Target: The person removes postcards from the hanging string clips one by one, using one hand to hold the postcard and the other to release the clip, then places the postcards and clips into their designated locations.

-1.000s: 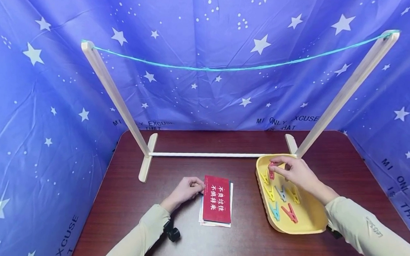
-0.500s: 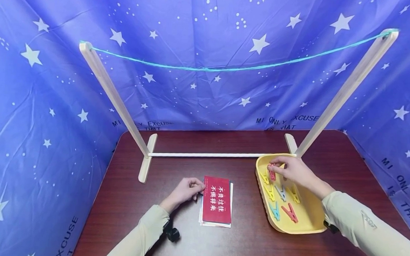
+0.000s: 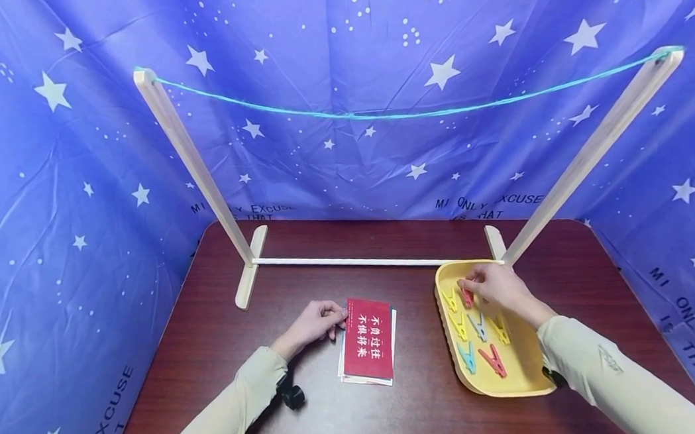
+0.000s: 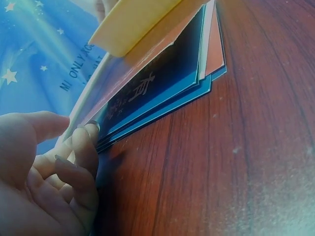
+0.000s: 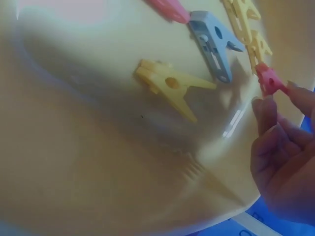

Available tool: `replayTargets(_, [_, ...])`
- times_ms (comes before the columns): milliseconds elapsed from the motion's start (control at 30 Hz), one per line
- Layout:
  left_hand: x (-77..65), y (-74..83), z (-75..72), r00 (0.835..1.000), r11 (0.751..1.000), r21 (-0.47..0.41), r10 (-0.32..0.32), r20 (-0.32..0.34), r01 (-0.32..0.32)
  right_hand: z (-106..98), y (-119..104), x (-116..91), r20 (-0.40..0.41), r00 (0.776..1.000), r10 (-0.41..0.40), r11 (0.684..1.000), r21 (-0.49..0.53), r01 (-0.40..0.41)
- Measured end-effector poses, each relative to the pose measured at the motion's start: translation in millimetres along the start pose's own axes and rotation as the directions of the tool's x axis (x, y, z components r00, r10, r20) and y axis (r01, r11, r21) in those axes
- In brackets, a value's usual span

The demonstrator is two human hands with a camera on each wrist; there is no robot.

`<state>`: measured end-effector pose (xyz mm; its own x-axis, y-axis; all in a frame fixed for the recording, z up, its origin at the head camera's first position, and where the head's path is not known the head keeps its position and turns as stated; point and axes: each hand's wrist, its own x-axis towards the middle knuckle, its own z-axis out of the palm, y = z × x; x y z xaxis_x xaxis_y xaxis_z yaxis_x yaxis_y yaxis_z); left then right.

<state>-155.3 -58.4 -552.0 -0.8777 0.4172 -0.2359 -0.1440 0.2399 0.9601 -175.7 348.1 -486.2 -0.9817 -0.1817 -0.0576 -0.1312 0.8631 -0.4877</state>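
In the head view my left hand (image 3: 316, 322) is at the left edge of a red card (image 3: 368, 338) with white Chinese characters. Its thumb and finger pinch that card's edge; the left wrist view shows the card tilted up off the dark blue cards (image 4: 162, 88) beneath. My right hand (image 3: 501, 289) reaches into the far end of a yellow tray (image 3: 523, 380). Between its thumb and fingers it pinches a red clothespin (image 5: 269, 80) by the handle end. Near it in the tray lie several yellow clothespins (image 5: 172, 86), a grey-blue clothespin (image 5: 211, 44), a light blue clothespin (image 3: 467, 357) and another red clothespin (image 3: 493, 360).
Behind the cards and tray stands a wooden frame with a left post (image 3: 192, 161), a right post (image 3: 596, 152) and a white bottom rod (image 3: 351, 262). A sagging green string (image 3: 348, 116) joins the post tops. A blue star-printed curtain (image 3: 334, 43) surrounds the dark red table (image 3: 419, 420).
My right hand has shifted slightly to the right within the tray, and the red clothespin it pinches has turned a little. My left hand stays at the card's edge.
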Motion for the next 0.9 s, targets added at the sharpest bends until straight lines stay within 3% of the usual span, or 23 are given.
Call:
replayTargets(300, [-1.0, -1.5, -1.7, 1.000, 1.000, -0.016, 0.013, 0.000, -0.013, 7, 3, 4, -0.009, 1.000, -0.011, 0.995, -0.098, 0.010])
replayTargets(900, [2.6, 2.3, -4.9, 0.999, 0.999, 0.045, 0.016, 0.037, -0.017, 14, 1, 11, 0.047, 0.997, 0.067, 0.987, -0.147, -0.059])
